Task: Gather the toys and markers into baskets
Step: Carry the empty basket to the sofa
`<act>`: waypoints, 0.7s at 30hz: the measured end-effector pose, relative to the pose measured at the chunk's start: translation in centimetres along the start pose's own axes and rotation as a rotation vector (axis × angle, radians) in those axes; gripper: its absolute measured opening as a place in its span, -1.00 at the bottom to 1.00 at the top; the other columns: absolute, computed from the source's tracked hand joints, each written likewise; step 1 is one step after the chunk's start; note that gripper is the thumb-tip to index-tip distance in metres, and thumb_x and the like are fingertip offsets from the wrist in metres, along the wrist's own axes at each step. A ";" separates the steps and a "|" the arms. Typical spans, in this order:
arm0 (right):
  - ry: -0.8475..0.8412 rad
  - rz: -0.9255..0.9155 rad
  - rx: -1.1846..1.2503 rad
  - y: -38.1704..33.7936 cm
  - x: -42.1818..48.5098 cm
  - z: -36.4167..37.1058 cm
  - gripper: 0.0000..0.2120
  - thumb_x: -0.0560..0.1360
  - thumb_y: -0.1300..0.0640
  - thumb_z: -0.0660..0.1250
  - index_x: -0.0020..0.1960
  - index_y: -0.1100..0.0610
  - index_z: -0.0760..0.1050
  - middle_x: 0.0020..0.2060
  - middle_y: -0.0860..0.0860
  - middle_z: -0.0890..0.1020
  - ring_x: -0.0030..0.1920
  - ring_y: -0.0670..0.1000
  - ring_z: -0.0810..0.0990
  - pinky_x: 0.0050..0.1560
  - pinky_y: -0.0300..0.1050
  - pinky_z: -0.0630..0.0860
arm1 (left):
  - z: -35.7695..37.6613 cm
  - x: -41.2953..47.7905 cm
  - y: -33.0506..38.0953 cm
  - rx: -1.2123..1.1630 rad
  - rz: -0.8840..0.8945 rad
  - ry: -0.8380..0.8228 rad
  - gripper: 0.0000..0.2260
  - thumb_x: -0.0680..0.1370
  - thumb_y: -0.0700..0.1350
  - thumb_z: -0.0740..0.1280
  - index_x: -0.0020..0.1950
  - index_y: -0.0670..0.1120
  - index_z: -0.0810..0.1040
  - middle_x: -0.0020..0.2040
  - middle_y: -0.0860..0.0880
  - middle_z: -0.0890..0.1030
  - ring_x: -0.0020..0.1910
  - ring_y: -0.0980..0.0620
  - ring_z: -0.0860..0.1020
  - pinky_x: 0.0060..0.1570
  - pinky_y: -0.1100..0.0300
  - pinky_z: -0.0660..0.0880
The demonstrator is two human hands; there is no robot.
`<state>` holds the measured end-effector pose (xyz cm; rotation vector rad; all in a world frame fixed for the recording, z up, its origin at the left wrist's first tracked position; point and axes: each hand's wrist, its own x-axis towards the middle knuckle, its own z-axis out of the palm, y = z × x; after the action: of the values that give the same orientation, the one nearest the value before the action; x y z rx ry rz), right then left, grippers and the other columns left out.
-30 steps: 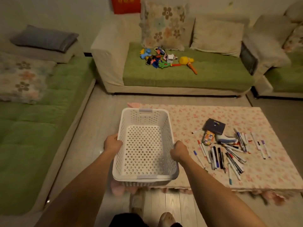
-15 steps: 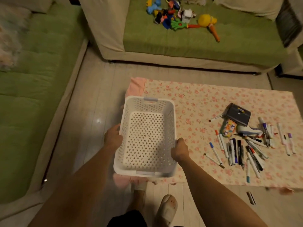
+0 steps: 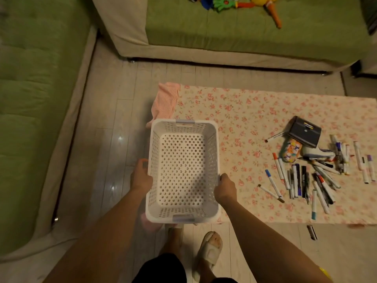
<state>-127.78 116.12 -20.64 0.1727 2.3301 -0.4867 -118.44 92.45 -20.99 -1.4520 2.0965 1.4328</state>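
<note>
A white perforated basket [image 3: 212, 152] with nothing inside is held over the left end of a low table covered by a floral cloth [image 3: 244, 111]. My left hand [image 3: 140, 177] grips its left wall and my right hand [image 3: 225, 188] grips its right wall. Several markers [image 3: 306, 178] lie scattered on the cloth at the right, beside a dark box [image 3: 305, 131] and a colourful pouch [image 3: 290, 153]. Toys [image 3: 224, 3] lie on the green sofa [image 3: 244, 33] at the top edge, among them an orange-handled one [image 3: 273, 14].
A second green sofa [image 3: 36, 99] runs along the left. Pale floorboards [image 3: 114, 119] lie between the sofas and the table. One dark marker [image 3: 312, 232] lies on the floor below the table's front edge. My slippered feet [image 3: 208, 252] stand just below the basket.
The view has tilted down and drawn closer to the table. Both hands keep their grip, and the basket has come lower over the table's left end.
</note>
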 end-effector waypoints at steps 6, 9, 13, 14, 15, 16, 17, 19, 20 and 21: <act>0.087 0.024 0.047 -1.3 -0.8 -0.1 -0.77 0.58 0.31 0.09 0.21 0.25 0.38 0.05 0.19 0.57 -0.04 0.16 0.54 -0.13 -0.08 0.40 | 0.3 -0.6 1.8 0.054 -0.066 0.043 -0.78 0.51 -0.35 0.27 0.07 -0.11 0.38 -0.02 -0.04 0.49 -0.07 -0.01 0.49 -0.11 0.12 0.48; 0.130 0.018 0.084 -1.8 -1.4 -0.9 -0.84 0.59 0.28 0.13 0.15 0.26 0.38 0.07 0.16 0.51 0.01 0.15 0.52 -0.11 -0.10 0.36 | -0.4 -0.4 2.3 0.128 -0.047 0.105 -0.77 0.43 -0.27 0.35 0.01 -0.09 0.40 0.02 -0.06 0.52 0.02 -0.07 0.51 0.01 -0.03 0.56; 0.147 -0.031 0.151 -2.6 -3.1 -3.2 -0.96 0.58 0.31 0.12 -0.02 0.21 0.28 -0.20 0.06 0.44 -0.28 0.03 0.40 -0.36 -0.12 0.26 | -1.9 -2.5 4.6 0.064 -0.026 0.084 -0.82 0.51 -0.33 0.21 0.06 -0.14 0.32 -0.06 -0.11 0.50 -0.11 -0.10 0.53 -0.17 0.05 0.53; 0.142 -0.037 0.171 -2.7 -3.6 -3.9 -0.95 0.58 0.29 0.12 -0.04 0.20 0.26 -0.27 0.04 0.41 -0.34 -0.01 0.36 -0.42 -0.13 0.21 | -2.2 -3.3 5.3 0.035 -0.025 0.067 -0.80 0.52 -0.34 0.17 0.10 -0.15 0.29 -0.07 -0.12 0.48 -0.13 -0.10 0.52 -0.23 0.08 0.49; 0.141 -0.045 0.187 -2.9 -4.3 -4.6 -0.93 0.58 0.28 0.13 -0.05 0.19 0.25 -0.30 0.03 0.38 -0.36 -0.02 0.33 -0.44 -0.13 0.20 | -2.6 -4.0 6.0 0.011 -0.021 0.062 -0.79 0.54 -0.35 0.15 0.12 -0.14 0.27 -0.07 -0.11 0.47 -0.14 -0.09 0.51 -0.27 0.11 0.47; 0.139 -0.046 0.196 -3.0 -4.8 -5.2 -0.92 0.58 0.28 0.14 -0.06 0.19 0.25 -0.30 0.03 0.37 -0.36 -0.02 0.32 -0.44 -0.13 0.20 | -2.9 -4.8 6.5 -0.007 -0.020 0.061 -0.79 0.54 -0.35 0.13 0.12 -0.13 0.25 -0.09 -0.09 0.46 -0.15 -0.07 0.49 -0.30 0.14 0.45; 0.148 -0.052 0.204 -3.1 -5.4 -5.9 -0.92 0.57 0.29 0.15 -0.06 0.18 0.25 -0.30 0.03 0.37 -0.36 -0.02 0.31 -0.43 -0.13 0.20 | -3.3 -5.5 7.1 -0.027 -0.006 0.068 -0.80 0.54 -0.35 0.13 0.10 -0.12 0.24 -0.13 -0.06 0.45 -0.17 -0.05 0.48 -0.33 0.17 0.43; 0.168 -0.062 0.223 -3.5 -6.4 -7.5 -0.92 0.55 0.31 0.16 -0.06 0.18 0.26 -0.29 0.04 0.39 -0.35 -0.02 0.32 -0.40 -0.13 0.24 | -4.1 -6.9 8.3 -0.046 0.027 0.071 -0.81 0.54 -0.35 0.13 0.07 -0.13 0.24 -0.18 -0.05 0.43 -0.18 -0.04 0.47 -0.35 0.19 0.41; 0.174 -0.065 0.226 -3.9 -7.0 -8.5 -0.91 0.54 0.32 0.17 -0.06 0.18 0.28 -0.27 0.05 0.41 -0.35 -0.01 0.33 -0.38 -0.12 0.26 | -4.5 -7.5 9.1 -0.064 0.039 0.072 -0.82 0.53 -0.36 0.13 0.07 -0.14 0.24 -0.17 -0.07 0.44 -0.17 -0.06 0.47 -0.35 0.18 0.41; 0.178 -0.073 0.225 -4.1 -7.4 -9.4 -0.91 0.53 0.32 0.17 -0.07 0.18 0.28 -0.25 0.07 0.42 -0.34 -0.01 0.33 -0.36 -0.12 0.28 | -4.8 -8.0 9.7 -0.069 0.051 0.080 -0.82 0.53 -0.35 0.14 0.07 -0.15 0.26 -0.14 -0.10 0.45 -0.15 -0.08 0.48 -0.33 0.16 0.42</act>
<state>-129.61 116.14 -8.11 0.2471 2.4568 -0.7993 -120.78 93.75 -7.85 -1.5154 2.1661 1.5037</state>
